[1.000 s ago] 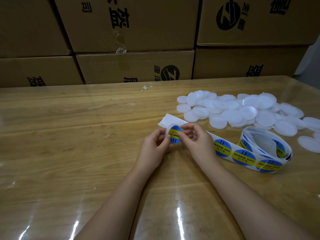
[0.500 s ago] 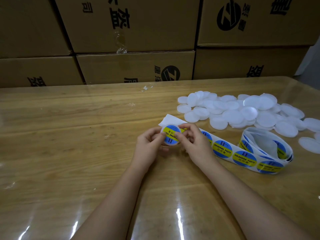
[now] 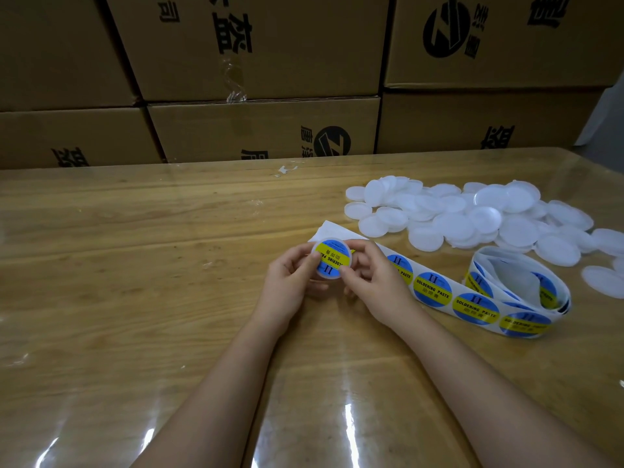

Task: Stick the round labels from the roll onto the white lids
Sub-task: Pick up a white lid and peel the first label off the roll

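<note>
Lid [image 3: 332,263], one, labelled, in pinch of left hand [image 3: 290,288] and right hand [image 3: 374,285]; one label roll [image 3: 525,324] nearby.

Single head-worn view, facing forward and down, near table [image 3: 141,298]

Brown cardboard boxes [image 3: 263,45] printed with black characters stand stacked in 2 rows behind a glossy wooden table [image 3: 135,265].
</note>
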